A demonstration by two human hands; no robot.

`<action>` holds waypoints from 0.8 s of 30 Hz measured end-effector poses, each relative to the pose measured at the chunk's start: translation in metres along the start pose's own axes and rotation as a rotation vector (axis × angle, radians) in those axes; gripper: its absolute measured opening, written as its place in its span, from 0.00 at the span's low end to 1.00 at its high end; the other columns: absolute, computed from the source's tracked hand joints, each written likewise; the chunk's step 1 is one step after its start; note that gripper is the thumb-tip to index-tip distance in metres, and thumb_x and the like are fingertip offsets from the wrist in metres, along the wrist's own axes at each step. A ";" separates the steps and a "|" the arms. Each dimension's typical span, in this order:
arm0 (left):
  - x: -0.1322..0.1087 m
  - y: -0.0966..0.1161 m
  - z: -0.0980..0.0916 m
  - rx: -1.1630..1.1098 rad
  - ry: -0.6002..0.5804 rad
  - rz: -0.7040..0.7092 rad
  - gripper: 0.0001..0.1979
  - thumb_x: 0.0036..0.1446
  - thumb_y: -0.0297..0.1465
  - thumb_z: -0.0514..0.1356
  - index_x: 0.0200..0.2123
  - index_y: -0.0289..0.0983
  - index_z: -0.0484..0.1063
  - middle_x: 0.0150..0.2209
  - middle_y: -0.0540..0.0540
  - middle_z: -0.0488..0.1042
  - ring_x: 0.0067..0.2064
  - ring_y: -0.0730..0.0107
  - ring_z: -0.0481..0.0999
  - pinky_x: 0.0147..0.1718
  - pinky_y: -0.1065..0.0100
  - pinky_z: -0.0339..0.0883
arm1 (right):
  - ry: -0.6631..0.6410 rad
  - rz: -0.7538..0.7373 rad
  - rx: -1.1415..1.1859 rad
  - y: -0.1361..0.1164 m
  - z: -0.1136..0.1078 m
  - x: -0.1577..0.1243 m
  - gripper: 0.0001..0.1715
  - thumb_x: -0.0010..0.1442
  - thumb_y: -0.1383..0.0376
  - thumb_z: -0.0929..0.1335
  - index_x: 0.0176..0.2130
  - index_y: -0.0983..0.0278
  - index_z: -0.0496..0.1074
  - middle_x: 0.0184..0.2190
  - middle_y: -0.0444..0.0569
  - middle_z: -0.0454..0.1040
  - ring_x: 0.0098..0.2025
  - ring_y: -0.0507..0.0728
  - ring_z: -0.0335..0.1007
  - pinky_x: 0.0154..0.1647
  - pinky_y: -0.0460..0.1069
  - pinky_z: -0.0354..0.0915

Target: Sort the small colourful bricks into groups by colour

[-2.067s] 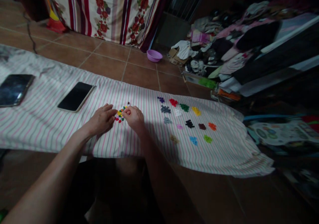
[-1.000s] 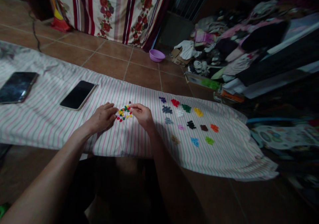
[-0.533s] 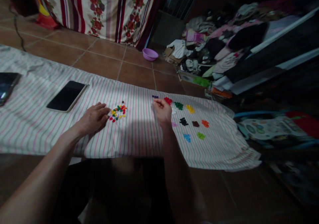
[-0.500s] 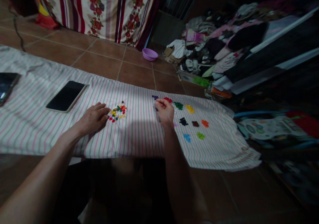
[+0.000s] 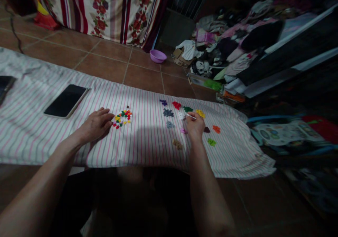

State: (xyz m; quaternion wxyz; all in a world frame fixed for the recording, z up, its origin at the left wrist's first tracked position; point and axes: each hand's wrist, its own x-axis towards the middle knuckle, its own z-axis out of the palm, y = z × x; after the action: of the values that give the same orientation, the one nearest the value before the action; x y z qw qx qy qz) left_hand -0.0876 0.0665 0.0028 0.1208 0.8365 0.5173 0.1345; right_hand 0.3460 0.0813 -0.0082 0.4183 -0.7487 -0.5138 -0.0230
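Note:
My left hand point(image 5: 97, 123) lies on the striped cloth with its fingers apart, touching the left side of a mixed pile of small coloured pieces point(image 5: 123, 119). Toward the right, my right hand point(image 5: 194, 122) pinches a thin white stick point(image 5: 191, 116) beside the white pieces point(image 5: 181, 115). Around it sit single-colour piles: red point(image 5: 176, 105), dark green point(image 5: 188, 109), yellow point(image 5: 200, 113), dark grey point(image 5: 168, 113), pink point(image 5: 183, 130) and brown point(image 5: 206, 129). My right hand and forearm hide part of the cloth where black and blue pieces lay.
A phone point(image 5: 66, 101) lies left on the striped cloth point(image 5: 148, 142), and a second dark device point(image 5: 5, 86) at the left edge. Beyond are a purple bowl point(image 5: 157, 56) on the floor and heaped clothes point(image 5: 224, 47).
My right hand has moved right, from beside the purple and dark grey pieces to the white pieces. The grey and tan piles now show. My left hand has stayed by the mixed pile.

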 end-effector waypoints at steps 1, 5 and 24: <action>0.000 0.000 0.000 -0.003 0.002 -0.001 0.23 0.61 0.38 0.45 0.49 0.35 0.73 0.53 0.38 0.73 0.59 0.54 0.68 0.58 0.52 0.63 | 0.006 0.006 -0.010 0.002 0.001 0.000 0.16 0.50 0.63 0.63 0.36 0.64 0.76 0.33 0.50 0.75 0.34 0.57 0.69 0.43 0.54 0.65; 0.000 -0.005 0.005 -0.026 0.028 -0.021 0.24 0.61 0.39 0.45 0.51 0.35 0.73 0.55 0.36 0.71 0.62 0.51 0.65 0.59 0.49 0.61 | -0.001 0.034 -0.013 0.006 0.005 -0.001 0.17 0.49 0.64 0.63 0.37 0.64 0.76 0.33 0.50 0.76 0.34 0.57 0.70 0.41 0.52 0.66; 0.001 -0.010 0.015 -0.054 0.109 0.010 0.21 0.60 0.38 0.48 0.47 0.37 0.75 0.54 0.36 0.72 0.60 0.48 0.67 0.57 0.45 0.63 | -0.043 0.039 -0.010 -0.002 0.004 -0.005 0.16 0.52 0.64 0.64 0.38 0.63 0.77 0.34 0.51 0.80 0.36 0.59 0.74 0.44 0.54 0.68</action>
State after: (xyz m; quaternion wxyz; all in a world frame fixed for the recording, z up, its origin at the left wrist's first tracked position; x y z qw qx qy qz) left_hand -0.0906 0.0710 -0.0147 0.1144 0.8270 0.5150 0.1946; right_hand 0.3404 0.0805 -0.0112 0.4037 -0.7610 -0.5078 -0.0011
